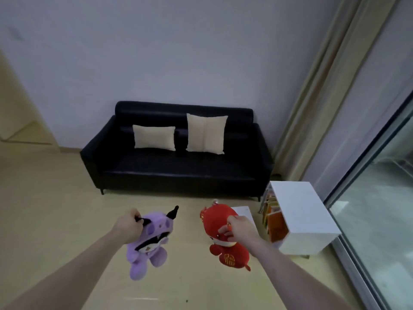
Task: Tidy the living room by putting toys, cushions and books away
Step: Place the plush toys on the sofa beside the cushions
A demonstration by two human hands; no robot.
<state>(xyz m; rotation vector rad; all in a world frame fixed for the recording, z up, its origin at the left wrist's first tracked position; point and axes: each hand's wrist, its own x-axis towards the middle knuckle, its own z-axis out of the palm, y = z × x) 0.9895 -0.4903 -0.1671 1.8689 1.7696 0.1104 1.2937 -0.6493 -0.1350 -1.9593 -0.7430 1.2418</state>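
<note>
My left hand (127,225) grips a purple plush toy (150,245) by one black ear, and the toy hangs above the floor. My right hand (240,227) pinches the head of a red plush toy (225,242) and holds it up too. Ahead stands a black sofa (176,173) with two cream cushions: a small cushion (154,138) leaning at the left and a tall cushion (205,133) upright at the right. Books (271,211) stand inside a white shelf unit (301,211) to the right of the red toy.
A white flat item (242,211) lies on the floor beside the shelf unit. A curtain (330,90) and a glass sliding door (380,209) run along the right side. Pale wooden floor (55,198) stretches left of the sofa toward a doorway.
</note>
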